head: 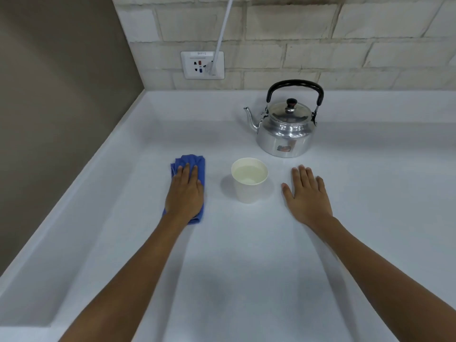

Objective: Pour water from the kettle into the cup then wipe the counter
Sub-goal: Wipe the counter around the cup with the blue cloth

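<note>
A shiny metal kettle (286,129) with a black handle stands upright on the white counter (246,267), spout pointing left. In front of it a white paper cup (249,180) holds water. My left hand (185,191) lies flat, palm down, on a folded blue cloth (197,164) to the left of the cup, pressing it to the counter. My right hand (308,193) rests flat on the bare counter to the right of the cup, fingers spread, holding nothing. Neither hand touches the cup or the kettle.
A brick wall runs along the back with a white socket plate (195,65) and a plugged-in white cable (223,28). A brown side wall (61,95) and a raised counter lip (74,193) bound the left side.
</note>
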### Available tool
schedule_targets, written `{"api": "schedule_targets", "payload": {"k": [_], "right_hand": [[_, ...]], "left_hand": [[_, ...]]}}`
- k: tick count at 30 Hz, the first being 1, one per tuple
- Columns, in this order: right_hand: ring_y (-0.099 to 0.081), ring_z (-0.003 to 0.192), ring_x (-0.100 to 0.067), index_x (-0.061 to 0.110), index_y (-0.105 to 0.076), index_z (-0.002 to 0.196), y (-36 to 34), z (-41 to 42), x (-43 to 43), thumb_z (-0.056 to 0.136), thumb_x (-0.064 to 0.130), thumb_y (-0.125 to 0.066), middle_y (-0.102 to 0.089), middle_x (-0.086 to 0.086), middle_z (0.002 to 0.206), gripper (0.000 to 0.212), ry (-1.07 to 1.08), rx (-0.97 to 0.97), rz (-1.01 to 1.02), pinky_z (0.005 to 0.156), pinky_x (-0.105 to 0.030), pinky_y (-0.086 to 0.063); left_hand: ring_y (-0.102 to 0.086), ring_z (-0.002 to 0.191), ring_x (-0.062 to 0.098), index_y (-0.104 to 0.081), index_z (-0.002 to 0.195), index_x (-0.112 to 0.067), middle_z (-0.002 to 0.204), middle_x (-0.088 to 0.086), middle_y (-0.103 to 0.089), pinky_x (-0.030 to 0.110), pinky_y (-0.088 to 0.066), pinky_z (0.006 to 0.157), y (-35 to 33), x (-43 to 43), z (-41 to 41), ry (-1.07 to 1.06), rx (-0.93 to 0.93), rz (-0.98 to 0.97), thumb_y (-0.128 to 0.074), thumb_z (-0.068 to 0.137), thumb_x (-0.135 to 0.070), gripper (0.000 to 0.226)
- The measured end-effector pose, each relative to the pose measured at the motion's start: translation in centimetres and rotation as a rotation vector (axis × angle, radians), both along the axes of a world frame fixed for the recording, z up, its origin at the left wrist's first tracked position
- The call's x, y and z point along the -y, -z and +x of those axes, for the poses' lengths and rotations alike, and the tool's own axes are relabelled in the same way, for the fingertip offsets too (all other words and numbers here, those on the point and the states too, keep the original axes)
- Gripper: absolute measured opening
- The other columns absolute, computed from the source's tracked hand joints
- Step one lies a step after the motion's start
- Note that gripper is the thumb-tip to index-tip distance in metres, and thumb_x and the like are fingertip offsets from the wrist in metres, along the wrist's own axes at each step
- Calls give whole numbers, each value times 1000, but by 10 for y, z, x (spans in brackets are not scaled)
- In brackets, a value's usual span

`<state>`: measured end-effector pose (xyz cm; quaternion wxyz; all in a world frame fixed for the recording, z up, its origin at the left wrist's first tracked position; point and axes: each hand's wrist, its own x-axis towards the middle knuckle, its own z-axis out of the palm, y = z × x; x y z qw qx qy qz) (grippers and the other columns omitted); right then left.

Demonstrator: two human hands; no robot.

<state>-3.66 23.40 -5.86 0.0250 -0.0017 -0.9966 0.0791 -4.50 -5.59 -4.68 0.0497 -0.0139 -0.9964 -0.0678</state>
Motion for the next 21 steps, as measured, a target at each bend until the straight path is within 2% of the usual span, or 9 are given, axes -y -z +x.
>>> {"api": "schedule_targets", "payload": {"k": [3, 5, 10, 13, 15, 17, 18, 21], "right_hand": [[-1, 145, -22, 11, -7, 145, -2, 1, -1, 92, 48, -14, -6, -9, 157, 65, -3, 1, -5, 119, -42, -5], [-1, 145, -21, 11, -7, 145, -2, 1, -2, 93, 48, -14, -6, -9, 157, 64, -7, 8, -8, 119, -42, -5], [0, 145, -21, 11, -6, 145, -2, 3, -2, 93, 47, -15, -4, -9, 157, 64, -14, 16, -27, 119, -42, -4], [2, 145, -21, 11, -4, 145, -2, 3, -1, 93, 48, -14, -3, -8, 158, 64, -7, 17, -34, 119, -41, -3], [1, 145, -22, 11, -5, 145, -3, 2, 0, 93, 47, -14, -4, -9, 157, 64, -4, 7, -31, 119, -42, -3], [0, 145, -22, 10, -5, 145, -2, 3, 0, 93, 47, -15, -5, -9, 157, 64, -4, 8, -27, 119, -42, -3], [0, 145, -22, 10, -5, 145, -2, 2, 0, 93, 47, -15, -5, -9, 157, 64, -4, 10, -27, 119, -42, -3], [1, 145, -22, 11, -5, 145, -1, 2, -1, 93, 47, -14, -4, -9, 158, 64, -5, 11, -22, 119, -42, -3]], "left_hand": [[-6, 142, 32, -8, 143, -2, 155, 18, -7, 39, -8, 118, 4, -22, 28, -12, -24, 43, -20, 97, -18, 50], [-11, 142, 29, -12, 143, -5, 154, 16, -12, 36, -9, 118, 4, -31, 66, 58, -52, 97, -24, 97, -19, 49], [-37, 133, 31, -37, 136, -3, 144, 14, -39, 25, -16, 110, -7, 5, 134, 196, -79, 168, -22, 91, -29, 54], [-22, 140, 24, -23, 142, -5, 152, 12, -23, 23, -12, 113, -14, 29, 126, 78, -16, 196, -25, 94, -29, 53], [-11, 142, 28, -18, 142, -1, 154, 18, -12, 34, -10, 118, -9, 20, 109, -11, -21, 147, -27, 96, -17, 49], [-1, 142, 37, -19, 140, 3, 153, 25, -3, 43, -3, 118, -9, -3, 100, -32, 21, 2, -18, 96, -12, 47], [2, 141, 37, -18, 140, 3, 153, 25, 0, 44, 0, 118, -8, -16, 100, -30, 49, -49, -15, 95, -12, 47], [0, 142, 33, -8, 142, 1, 154, 21, -2, 37, -3, 118, -4, -50, 119, -26, -2, 32, -21, 96, -15, 51]]}}
